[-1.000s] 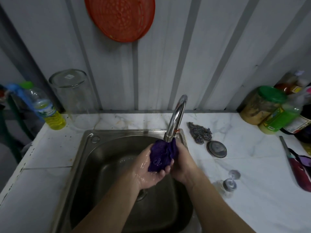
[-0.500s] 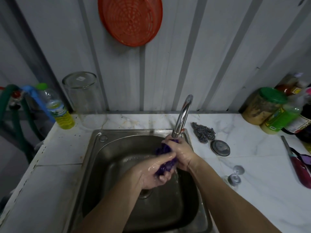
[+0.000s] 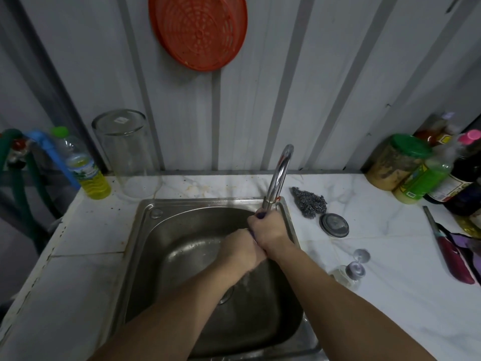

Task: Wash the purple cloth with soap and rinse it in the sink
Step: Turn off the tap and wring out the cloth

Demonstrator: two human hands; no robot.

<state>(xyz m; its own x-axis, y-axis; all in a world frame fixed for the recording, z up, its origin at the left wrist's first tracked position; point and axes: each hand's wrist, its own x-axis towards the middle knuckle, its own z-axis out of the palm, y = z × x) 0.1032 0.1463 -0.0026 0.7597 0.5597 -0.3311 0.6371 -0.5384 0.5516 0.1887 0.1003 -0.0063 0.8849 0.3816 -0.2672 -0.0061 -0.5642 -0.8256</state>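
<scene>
Over the steel sink (image 3: pixel 145 230), both my hands are clenched together round the purple cloth (image 3: pixel 260 215). Only small slivers of the cloth show, one above my right hand (image 3: pixel 268 230) and one between the fists. My left hand (image 3: pixel 240 250) grips the lower part of the cloth, just left of and below the right one. The chrome tap (image 3: pixel 279 173) curves down to a point right above my right hand. Water runs off below the hands into the basin.
A yellow liquid bottle (image 3: pixel 86 168) and an upturned glass jar (image 3: pixel 127 152) stand at the back left. A steel scourer (image 3: pixel 309 201), a round lid (image 3: pixel 334 225) and a small glass (image 3: pixel 351 269) lie on the marble counter right of the sink. Bottles and jars (image 3: pixel 416 168) crowd the far right.
The cloth was open in my left palm under the tap; both hands have since closed round it and squeeze it, hiding nearly all of it.
</scene>
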